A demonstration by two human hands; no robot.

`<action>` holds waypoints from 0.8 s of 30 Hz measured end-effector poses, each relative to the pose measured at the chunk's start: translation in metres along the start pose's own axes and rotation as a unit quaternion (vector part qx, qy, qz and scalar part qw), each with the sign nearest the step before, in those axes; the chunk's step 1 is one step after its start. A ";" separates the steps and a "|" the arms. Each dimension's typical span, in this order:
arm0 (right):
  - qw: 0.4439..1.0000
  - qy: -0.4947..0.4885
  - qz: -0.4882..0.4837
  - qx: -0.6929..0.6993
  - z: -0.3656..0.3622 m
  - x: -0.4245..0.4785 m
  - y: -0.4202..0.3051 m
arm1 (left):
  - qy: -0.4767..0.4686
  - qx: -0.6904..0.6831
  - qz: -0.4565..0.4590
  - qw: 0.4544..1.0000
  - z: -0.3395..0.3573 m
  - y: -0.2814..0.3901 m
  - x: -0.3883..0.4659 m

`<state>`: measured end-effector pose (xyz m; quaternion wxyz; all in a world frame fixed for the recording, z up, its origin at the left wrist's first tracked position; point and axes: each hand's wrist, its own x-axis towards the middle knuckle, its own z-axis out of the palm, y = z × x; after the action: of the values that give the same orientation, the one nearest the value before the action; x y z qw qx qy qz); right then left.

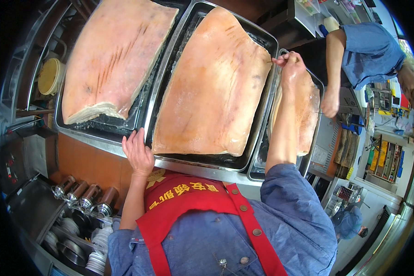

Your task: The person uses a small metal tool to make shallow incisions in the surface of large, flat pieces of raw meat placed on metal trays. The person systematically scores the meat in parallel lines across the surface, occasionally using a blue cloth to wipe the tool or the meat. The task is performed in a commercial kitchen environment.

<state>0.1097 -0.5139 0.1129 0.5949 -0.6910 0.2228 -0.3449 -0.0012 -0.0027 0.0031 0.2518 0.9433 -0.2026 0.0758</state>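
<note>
Before me, a large slab of skin-on pork (210, 89) lies skin up in a black-lined metal tray (201, 164). My right hand (290, 63) is at the slab's upper right corner, its fingers closed on a thin skewer or pick whose tip meets the meat's edge. My left hand (139, 153) rests with spread fingers on the near rims, where this tray meets the left one. A second pork slab (114, 58) with dark slashes in its skin fills the left tray (89, 139). A third slab (305, 117) lies in the right tray, partly behind my right forearm.
A co-worker's hand (330, 103) holds a thin pointed tool at the right tray's far edge. Another person (348, 220) is farther off at lower right. Several glass-and-metal canisters (88, 198), stacked bowls (96, 260) and a lidded tub (50, 76) are on the left.
</note>
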 end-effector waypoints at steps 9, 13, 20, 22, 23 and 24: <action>0.999 0.019 0.009 -0.032 -0.005 -0.038 0.011 | -0.002 -0.007 0.000 1.000 0.002 0.003 0.002; 0.999 -0.006 -0.033 0.002 -0.007 -0.030 -0.012 | -0.006 0.000 -0.013 1.000 0.001 0.001 -0.002; 0.999 0.045 0.004 0.002 -0.005 -0.047 0.011 | -0.004 -0.009 0.001 1.000 0.003 0.001 0.002; 0.999 0.010 -0.003 -0.035 -0.006 -0.040 0.006 | -0.002 -0.007 0.001 1.000 0.003 0.002 0.002; 0.999 -0.007 -0.007 -0.054 -0.008 -0.036 0.003 | -0.001 -0.007 0.001 1.000 0.002 0.001 0.002; 0.997 -0.025 -0.019 -0.067 0.000 -0.041 -0.015 | -0.001 -0.001 -0.003 1.000 0.001 0.000 -0.001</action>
<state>0.0811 -0.4817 0.1189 0.5458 -0.7420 0.2175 -0.3227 -0.0018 -0.0028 0.0025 0.2531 0.9436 -0.2000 0.0739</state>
